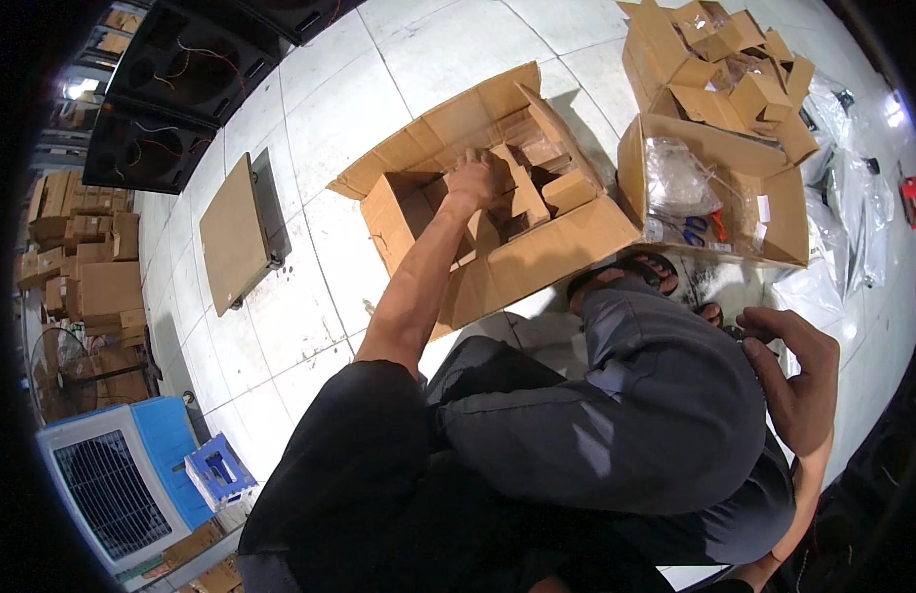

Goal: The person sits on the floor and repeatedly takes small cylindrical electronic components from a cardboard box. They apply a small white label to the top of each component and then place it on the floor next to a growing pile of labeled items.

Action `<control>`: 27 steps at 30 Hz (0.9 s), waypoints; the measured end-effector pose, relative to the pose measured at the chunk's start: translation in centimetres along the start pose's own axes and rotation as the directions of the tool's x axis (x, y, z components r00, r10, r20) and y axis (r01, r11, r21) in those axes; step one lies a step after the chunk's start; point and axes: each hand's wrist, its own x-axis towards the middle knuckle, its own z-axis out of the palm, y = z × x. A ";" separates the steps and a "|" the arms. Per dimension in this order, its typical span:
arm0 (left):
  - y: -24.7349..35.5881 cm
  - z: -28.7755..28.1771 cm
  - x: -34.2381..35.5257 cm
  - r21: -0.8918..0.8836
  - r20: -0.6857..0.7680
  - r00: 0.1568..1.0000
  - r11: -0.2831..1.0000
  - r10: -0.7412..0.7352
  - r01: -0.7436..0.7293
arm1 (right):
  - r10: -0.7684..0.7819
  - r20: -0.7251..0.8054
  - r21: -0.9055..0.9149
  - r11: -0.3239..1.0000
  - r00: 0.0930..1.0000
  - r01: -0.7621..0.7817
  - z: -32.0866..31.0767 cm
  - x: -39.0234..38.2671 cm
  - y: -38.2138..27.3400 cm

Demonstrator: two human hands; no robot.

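An open cardboard box (552, 247) lies on the tiled floor in front of me, its flaps spread outward. Inside it stand cardboard dividers (522, 196) with compartments between them. My left hand (472, 180) reaches into the box, knuckles up and fingers curled down beside the dividers; what the fingertips grip is hidden. My right hand (802, 381) hangs beside my bent knee, outside the boxes. Its fingers are loosely bent, with a gap between thumb and forefinger, and I see nothing held there.
Right of the box, another carton (784, 208) holds a clear plastic bag (678, 176) and blue-handled scissors (694, 231). Behind it sits a carton of cardboard inserts (759, 94). Plastic wrapping (848, 217) lies far right. At left are a wheeled board (231, 235), black speaker cabinets (157, 148) and an air cooler (122, 484).
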 end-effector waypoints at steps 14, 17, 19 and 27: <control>-1.3 2.2 0.4 -0.072 -0.203 0.977 0.996 -0.063 0.049 | 0.085 0.021 0.027 0.996 0.996 -0.086 0.0 -0.3 0.7; -0.5 2.4 0.5 -0.051 -0.177 0.970 0.986 -0.164 0.158 | 0.078 0.015 0.037 0.996 0.997 -0.078 0.1 -0.1 0.7; 0.3 2.1 0.2 -0.029 -0.144 0.964 0.975 -0.223 0.221 | 0.088 0.021 0.032 0.996 0.996 -0.089 0.1 -0.1 0.9; -1.5 7.3 2.9 -0.368 -0.220 0.858 0.854 -0.464 0.368 | 0.074 0.030 0.036 0.997 0.997 -0.075 0.0 -0.2 0.8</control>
